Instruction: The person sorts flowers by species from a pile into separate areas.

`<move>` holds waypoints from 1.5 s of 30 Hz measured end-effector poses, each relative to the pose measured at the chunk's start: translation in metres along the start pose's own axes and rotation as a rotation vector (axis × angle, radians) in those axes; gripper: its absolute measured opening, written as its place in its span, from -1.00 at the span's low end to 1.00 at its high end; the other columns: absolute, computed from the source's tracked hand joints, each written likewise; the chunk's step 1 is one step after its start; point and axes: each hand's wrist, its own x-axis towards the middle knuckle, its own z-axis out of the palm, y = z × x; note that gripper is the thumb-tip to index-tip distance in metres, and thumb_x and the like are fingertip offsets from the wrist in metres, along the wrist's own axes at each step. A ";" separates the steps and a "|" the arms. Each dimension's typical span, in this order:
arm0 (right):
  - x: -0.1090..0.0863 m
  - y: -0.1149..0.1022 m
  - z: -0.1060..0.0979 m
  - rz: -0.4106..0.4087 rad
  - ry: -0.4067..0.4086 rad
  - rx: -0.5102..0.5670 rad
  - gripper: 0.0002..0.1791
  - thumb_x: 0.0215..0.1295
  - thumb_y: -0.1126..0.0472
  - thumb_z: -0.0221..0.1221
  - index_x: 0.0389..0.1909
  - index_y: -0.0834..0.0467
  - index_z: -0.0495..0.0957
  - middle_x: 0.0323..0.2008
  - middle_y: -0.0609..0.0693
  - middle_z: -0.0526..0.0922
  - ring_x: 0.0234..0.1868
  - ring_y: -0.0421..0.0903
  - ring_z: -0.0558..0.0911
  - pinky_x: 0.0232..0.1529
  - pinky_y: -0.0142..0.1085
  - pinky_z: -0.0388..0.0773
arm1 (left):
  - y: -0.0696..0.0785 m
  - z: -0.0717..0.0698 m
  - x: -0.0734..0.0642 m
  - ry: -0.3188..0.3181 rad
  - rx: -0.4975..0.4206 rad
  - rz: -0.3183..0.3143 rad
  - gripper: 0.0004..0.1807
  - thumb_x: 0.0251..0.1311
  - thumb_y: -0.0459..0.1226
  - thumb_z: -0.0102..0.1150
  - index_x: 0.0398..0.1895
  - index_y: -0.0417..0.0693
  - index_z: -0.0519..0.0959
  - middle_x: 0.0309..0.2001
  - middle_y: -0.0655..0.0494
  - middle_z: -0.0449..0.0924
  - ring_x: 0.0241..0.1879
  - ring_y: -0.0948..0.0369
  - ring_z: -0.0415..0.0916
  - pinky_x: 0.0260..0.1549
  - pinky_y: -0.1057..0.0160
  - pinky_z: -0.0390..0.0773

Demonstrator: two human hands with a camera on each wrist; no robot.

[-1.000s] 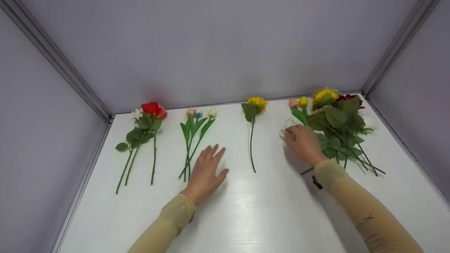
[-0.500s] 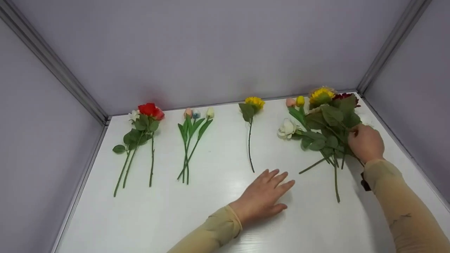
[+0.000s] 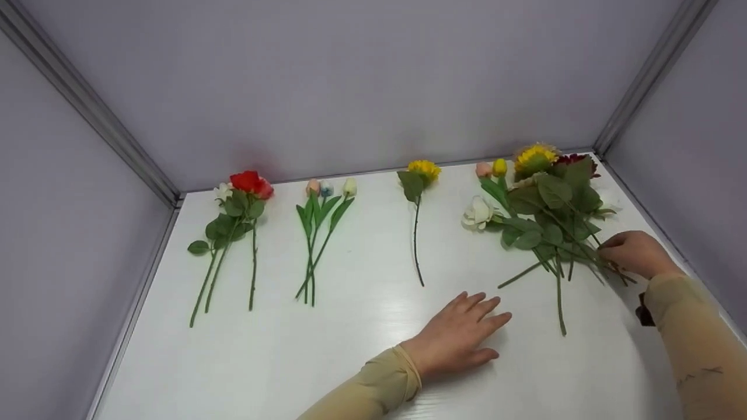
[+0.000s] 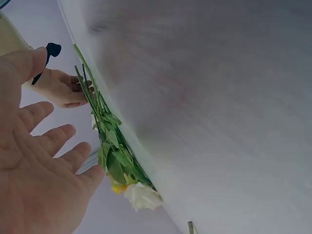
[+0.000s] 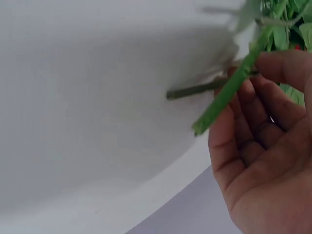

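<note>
My right hand [image 3: 633, 254] is at the right side of a mixed flower bunch, by its stem ends. In the right wrist view, its thumb and fingers pinch a green flower stem [image 5: 234, 85]; a second, darker stem [image 5: 192, 91] passes behind. Which bloom the pinched stem belongs to is hidden. The bunch has a white rose [image 3: 478, 213], a yellow sunflower [image 3: 535, 158], pink and yellow tulips [image 3: 499, 168], a dark red flower [image 3: 583, 163] and broad green leaves [image 3: 552, 191]. My left hand [image 3: 458, 335], fingers spread, is over the white table [image 3: 362, 361] below the bunch, holding nothing.
A single sunflower [image 3: 424, 170] lies at mid-table, its stem toward me. Left of it lie several tulips [image 3: 349, 186] with crossed stems, then red [image 3: 245, 181] and white flowers at far left. Grey panels [image 3: 373, 81] enclose the table's back and sides.
My right hand has left the white rose and moved right, then down to the stem ends. One stem now points toward me. My left hand has moved right from the tulips.
</note>
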 end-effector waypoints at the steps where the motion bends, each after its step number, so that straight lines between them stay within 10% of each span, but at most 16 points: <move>1: 0.000 0.003 -0.001 0.010 -0.019 0.027 -0.49 0.42 0.08 0.21 0.07 0.49 0.58 -0.30 0.13 0.72 -0.26 0.04 0.67 -0.26 -0.10 0.63 | -0.001 0.000 0.000 0.002 -0.001 -0.003 -0.25 0.46 0.18 0.06 0.61 0.22 0.17 0.59 0.11 0.11 0.55 0.09 0.04 0.51 0.07 0.03; 14: -0.009 0.019 -0.006 0.016 -0.068 0.130 -0.43 0.45 0.00 0.26 0.14 0.45 0.57 -0.25 0.03 0.72 -0.25 -0.10 0.66 -0.25 -0.22 0.62 | -0.003 0.002 -0.001 -0.010 -0.027 -0.020 -0.27 0.46 0.18 0.05 0.60 0.22 0.20 0.58 0.10 0.13 0.55 0.10 0.05 0.51 0.08 0.05; 27: -0.013 -0.014 -0.010 -0.041 0.012 0.127 -0.43 0.49 -0.09 0.20 0.19 0.33 0.55 -0.04 0.18 0.71 -0.13 -0.01 0.70 -0.09 -0.07 0.63 | -0.014 -0.001 0.000 0.063 -0.143 -0.113 -0.41 0.51 0.06 0.05 0.52 0.16 0.35 0.50 0.14 0.29 0.49 0.15 0.20 0.47 0.18 0.13; 34: -0.011 -0.079 0.027 -0.132 0.033 0.247 -0.50 0.40 -0.05 0.31 0.09 0.29 0.62 -0.09 0.20 0.70 -0.18 0.02 0.70 -0.17 -0.13 0.67 | -0.034 -0.016 -0.002 0.258 -0.585 -0.385 -0.62 0.53 -0.10 0.08 0.31 0.09 0.59 0.27 0.25 0.56 0.29 0.29 0.45 0.27 0.27 0.43; 45: -0.026 -0.203 0.157 -0.171 -0.047 0.659 -0.74 0.29 0.18 0.41 -0.12 0.26 0.67 -0.22 0.09 0.72 -0.22 -0.01 0.70 -0.19 -0.24 0.66 | -0.098 -0.043 -0.006 0.697 -1.328 -0.694 -0.65 0.43 -0.16 0.26 0.15 -0.14 0.66 -0.07 0.04 0.72 -0.08 0.13 0.68 -0.07 0.21 0.68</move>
